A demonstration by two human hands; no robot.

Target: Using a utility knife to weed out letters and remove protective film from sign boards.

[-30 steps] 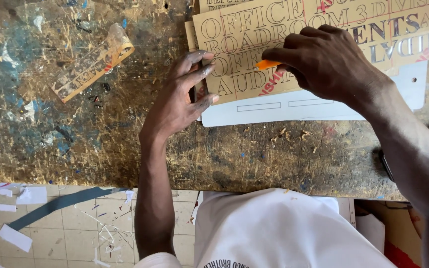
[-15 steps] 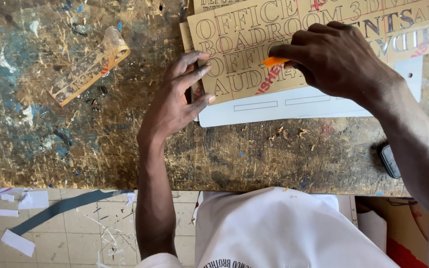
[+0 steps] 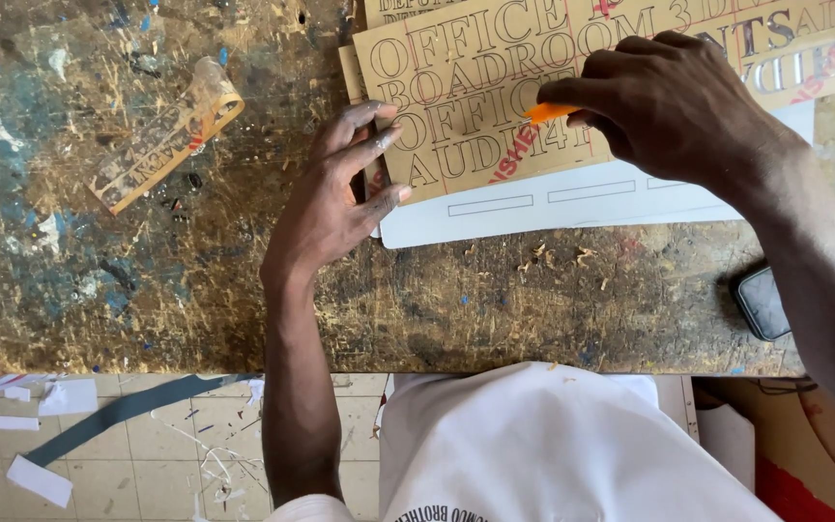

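Now your right hand [image 3: 678, 106] is curled tight around an orange cutter [image 3: 550, 112], fingers bunched together, its tip down on the tan lettered sheet [image 3: 495, 87] near the sheet's middle. Your left hand [image 3: 335, 198] lies flat with fingers spread, fingertips pressing the sheet's left edge, holding nothing. The tan sheet sits at the top of the worn, paint-stained surface [image 3: 147, 290], lying over a white sheet [image 3: 572, 208] with printed rectangles that pokes out below it. Off to the left, well apart from both hands, a curled strip of cut stencil [image 3: 168, 135] lies on the surface. By your right forearm, a dark phone [image 3: 761, 300] rests near the surface's edge.
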